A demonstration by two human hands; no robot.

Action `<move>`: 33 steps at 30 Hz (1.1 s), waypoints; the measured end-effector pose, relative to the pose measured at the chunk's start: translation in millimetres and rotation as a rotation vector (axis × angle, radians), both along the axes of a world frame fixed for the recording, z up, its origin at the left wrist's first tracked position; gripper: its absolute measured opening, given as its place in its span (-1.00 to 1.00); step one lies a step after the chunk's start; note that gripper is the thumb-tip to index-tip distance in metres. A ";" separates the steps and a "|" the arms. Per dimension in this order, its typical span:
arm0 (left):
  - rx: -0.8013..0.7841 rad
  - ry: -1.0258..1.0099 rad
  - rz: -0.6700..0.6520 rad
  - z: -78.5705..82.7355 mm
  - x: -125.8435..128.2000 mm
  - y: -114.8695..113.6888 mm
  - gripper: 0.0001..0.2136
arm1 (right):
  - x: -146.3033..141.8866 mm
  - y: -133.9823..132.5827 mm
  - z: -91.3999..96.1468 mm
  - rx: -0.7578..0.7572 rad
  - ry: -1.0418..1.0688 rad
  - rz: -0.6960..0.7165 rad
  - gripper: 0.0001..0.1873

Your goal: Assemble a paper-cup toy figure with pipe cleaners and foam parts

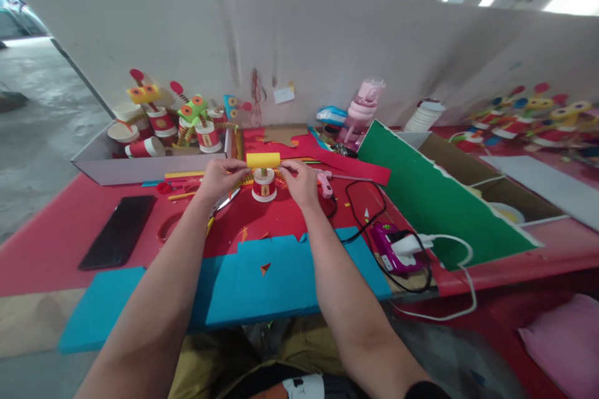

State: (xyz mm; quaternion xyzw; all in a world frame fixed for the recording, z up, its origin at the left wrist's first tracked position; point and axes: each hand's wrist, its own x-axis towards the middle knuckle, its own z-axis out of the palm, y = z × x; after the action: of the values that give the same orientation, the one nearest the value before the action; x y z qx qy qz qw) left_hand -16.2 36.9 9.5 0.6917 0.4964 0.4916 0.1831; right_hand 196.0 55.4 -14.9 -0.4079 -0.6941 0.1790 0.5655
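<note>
Both hands meet at a yellow paper tube lying level on top of a red and white paper cup, which stands upside down. My left hand pinches the tube's left end. At its right end, my right hand pinches it between thumb and fingers. A short folded paper strip shows between tube and cup, and yellow springy paper strips stick out at the cup's sides. Scissors lie beside my left hand, partly behind the wrist. A pink glue gun lies just right of my right hand.
A black phone lies left. Behind it, a white box holds several cup figures. A purple power socket with cables lies right, before a green-sided box. Blue foam sheets line the front edge. A pink bottle stands behind.
</note>
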 end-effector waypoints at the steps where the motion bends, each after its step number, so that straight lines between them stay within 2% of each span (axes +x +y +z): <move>1: -0.008 -0.004 -0.008 -1.1 -0.7 0.6 -0.82 | -0.1 0.2 -0.4 0.001 -0.006 -0.002 -0.85; 12: -0.024 -0.089 0.008 -9.2 4.8 1.8 -0.80 | 0.2 0.0 -1.2 -0.024 -0.053 -0.023 -0.84; 33: -0.036 0.012 -0.056 -23.4 -5.9 11.6 -0.72 | -2.7 -0.6 -0.3 -0.039 -0.073 -0.036 -0.84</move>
State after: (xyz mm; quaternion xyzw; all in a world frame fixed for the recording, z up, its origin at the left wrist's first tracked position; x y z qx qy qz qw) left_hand -22.1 48.5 -14.0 0.7048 0.4867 0.4732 0.2061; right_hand 193.3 54.8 -15.2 -0.4377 -0.7032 0.1672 0.5348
